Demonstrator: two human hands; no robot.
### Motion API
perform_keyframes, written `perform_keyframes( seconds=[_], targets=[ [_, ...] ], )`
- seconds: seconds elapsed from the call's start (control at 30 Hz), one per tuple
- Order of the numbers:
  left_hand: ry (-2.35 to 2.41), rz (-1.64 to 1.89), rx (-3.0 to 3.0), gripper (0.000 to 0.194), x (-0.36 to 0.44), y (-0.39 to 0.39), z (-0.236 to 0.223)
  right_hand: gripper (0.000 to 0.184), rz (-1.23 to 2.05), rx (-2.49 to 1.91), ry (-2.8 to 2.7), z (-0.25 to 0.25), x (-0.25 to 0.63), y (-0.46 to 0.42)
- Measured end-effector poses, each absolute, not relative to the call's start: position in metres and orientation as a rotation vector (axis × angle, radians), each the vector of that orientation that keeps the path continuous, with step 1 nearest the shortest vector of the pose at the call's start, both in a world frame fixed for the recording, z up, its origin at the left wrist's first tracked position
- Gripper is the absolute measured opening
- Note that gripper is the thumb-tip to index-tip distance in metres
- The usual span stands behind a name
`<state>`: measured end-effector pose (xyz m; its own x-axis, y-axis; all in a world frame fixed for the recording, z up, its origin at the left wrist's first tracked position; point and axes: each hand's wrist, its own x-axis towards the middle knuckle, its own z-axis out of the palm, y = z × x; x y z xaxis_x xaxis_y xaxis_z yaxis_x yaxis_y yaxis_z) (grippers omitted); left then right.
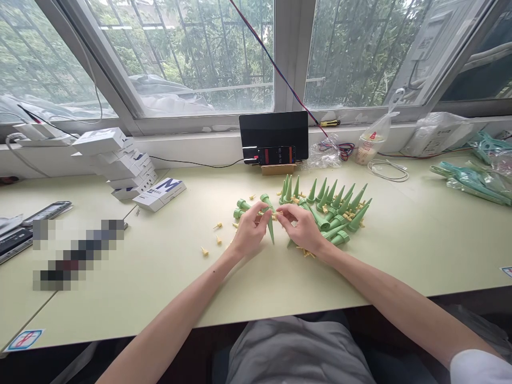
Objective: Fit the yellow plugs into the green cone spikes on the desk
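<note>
My left hand [251, 230] is closed around the top of a green plastic cone spike [271, 233], whose pointed end hangs downward. Close against it, my right hand [301, 228] pinches at a small yellow nozzle-like piece [274, 216], partly covered by the fingers. Several more green spikes [335, 198] stand point-up or lie on their sides just beyond and to the right of my hands. Yellow pieces [307, 252] are heaped near my right wrist, and a few loose ones [205, 251] lie to the left of my left hand.
A phone [276, 155] leans against a black tablet [274, 130] by the window. White boxes [132, 170] are stacked at the back left, one box [160, 194] lying apart. A bagged cup [366, 149], a white cable [388, 170] and green items in plastic [472, 181] sit at right.
</note>
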<state>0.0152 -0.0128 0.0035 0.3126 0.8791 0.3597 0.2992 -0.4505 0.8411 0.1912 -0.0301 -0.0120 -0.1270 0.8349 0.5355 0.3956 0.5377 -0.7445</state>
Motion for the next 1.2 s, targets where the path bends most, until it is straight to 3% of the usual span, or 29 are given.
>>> perform_keyframes(
  seconds=[0.37,0.63,0.9,1.2],
  targets=[
    [1.049,1.121,1.932,0.025,0.0149,-0.0124,0.0029,0.021,0.631,-1.029,-1.729,-0.0115,0.1909,-0.0302],
    [1.018,1.131,1.971,0.026,0.0149,-0.0128,0.0025,0.032,0.626,-1.047,-1.749,-0.0076,0.1916,-0.0314],
    [1.028,1.136,1.936,0.024,0.0150,-0.0122,0.0028,0.018,0.587,-1.022,-1.751,-0.0117,0.1911,-0.0314],
    [1.026,1.136,1.965,0.024,0.0152,-0.0126,0.0015,0.028,0.646,-1.029,-1.764,-0.0144,0.1919,-0.0301]
  ],
)
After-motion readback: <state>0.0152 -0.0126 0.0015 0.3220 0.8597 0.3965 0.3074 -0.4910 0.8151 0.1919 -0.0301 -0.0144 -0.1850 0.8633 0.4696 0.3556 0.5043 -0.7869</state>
